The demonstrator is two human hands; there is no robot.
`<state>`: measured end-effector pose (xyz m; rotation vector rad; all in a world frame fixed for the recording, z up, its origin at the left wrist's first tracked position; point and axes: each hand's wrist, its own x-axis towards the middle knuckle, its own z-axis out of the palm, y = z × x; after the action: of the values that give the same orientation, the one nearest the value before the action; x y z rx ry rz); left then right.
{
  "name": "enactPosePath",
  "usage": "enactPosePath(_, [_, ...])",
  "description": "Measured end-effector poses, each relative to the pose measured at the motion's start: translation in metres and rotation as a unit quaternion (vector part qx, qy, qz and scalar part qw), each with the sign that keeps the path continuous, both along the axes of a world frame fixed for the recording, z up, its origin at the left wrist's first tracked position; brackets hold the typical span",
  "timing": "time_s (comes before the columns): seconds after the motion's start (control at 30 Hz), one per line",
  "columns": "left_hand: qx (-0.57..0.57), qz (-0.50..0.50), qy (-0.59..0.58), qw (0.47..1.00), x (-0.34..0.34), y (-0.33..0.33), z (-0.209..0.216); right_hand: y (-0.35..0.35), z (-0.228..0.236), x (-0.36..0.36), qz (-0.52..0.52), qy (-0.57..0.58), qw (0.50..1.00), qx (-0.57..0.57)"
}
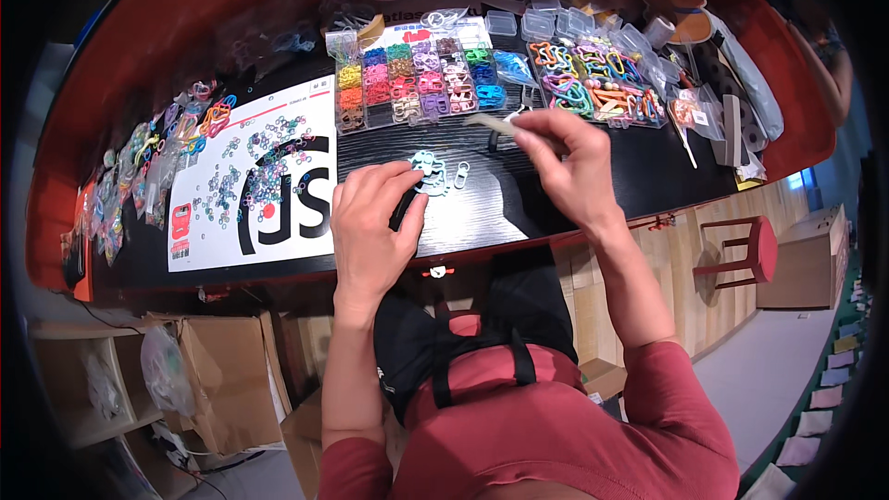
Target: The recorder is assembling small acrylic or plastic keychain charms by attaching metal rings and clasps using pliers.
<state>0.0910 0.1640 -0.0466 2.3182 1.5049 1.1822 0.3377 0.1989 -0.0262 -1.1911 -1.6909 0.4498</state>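
Observation:
My left hand rests on the black table with its thumb apart from its bent fingers. Its fingertips touch or lie right beside a small cluster of pale blue plastic clips. A single pale clip lies just right of that cluster. Above the table to the right, my right hand pinches a thin, pale, flat strip between thumb and fingers. The strip points left, toward the clip box; its exact kind is unclear. Beyond both hands stands a divided clear box of small clips sorted by colour.
Another clear box holds larger colourful clips at the back right. Tiny rings are scattered over a white printed sheet at left. Bagged pieces crowd the far left. A red stool stands on the floor at right.

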Motion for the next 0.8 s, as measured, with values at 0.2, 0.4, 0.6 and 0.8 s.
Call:
enactPosePath(0.2, [0.004, 0.006, -0.012, 1.0, 0.002, 0.0, 0.005, 0.069, 0.033, -0.001, -0.045, -0.106, 0.99, 0.08])
enactPosePath(0.4, [0.049, 0.062, -0.101, 0.992, 0.001, 0.0, -0.002, 0.12, 0.025, -0.017, -0.042, -0.221, 0.973, 0.044])
enactPosePath(0.6, [0.037, 0.065, -0.103, 0.992, 0.003, 0.001, -0.002, 0.132, 0.023, -0.021, -0.036, -0.306, 0.95, 0.047])
enactPosePath(0.8, [0.035, 0.068, -0.114, 0.991, 0.004, 0.002, -0.002, 0.132, 0.02, -0.021, -0.044, -0.277, 0.958, 0.066])
